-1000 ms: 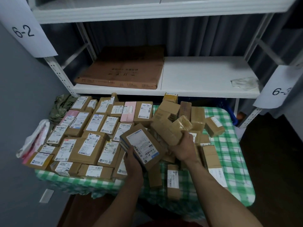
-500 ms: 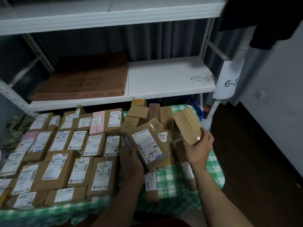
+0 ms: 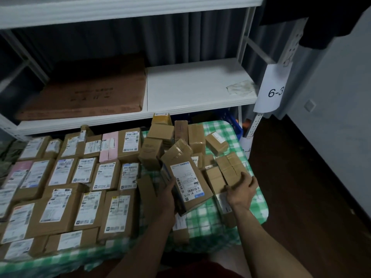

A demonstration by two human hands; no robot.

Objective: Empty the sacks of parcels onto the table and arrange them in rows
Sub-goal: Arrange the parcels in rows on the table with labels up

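Labelled parcel [image 3: 188, 183] in left hand [image 3: 167, 194]; tag [image 3: 275, 91] "6-3"

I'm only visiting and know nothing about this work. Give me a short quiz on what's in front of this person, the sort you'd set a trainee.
1. True or false: the labelled parcel gripped by the left hand has its label facing up.
2. The paper tag on the shelf post reads: A) 6-3 B) 2-9 C) 4-1
3. Fill the gap: the tidy rows of parcels lie on the ____ side of the table.

Key: 1 true; 2 A; 3 left.
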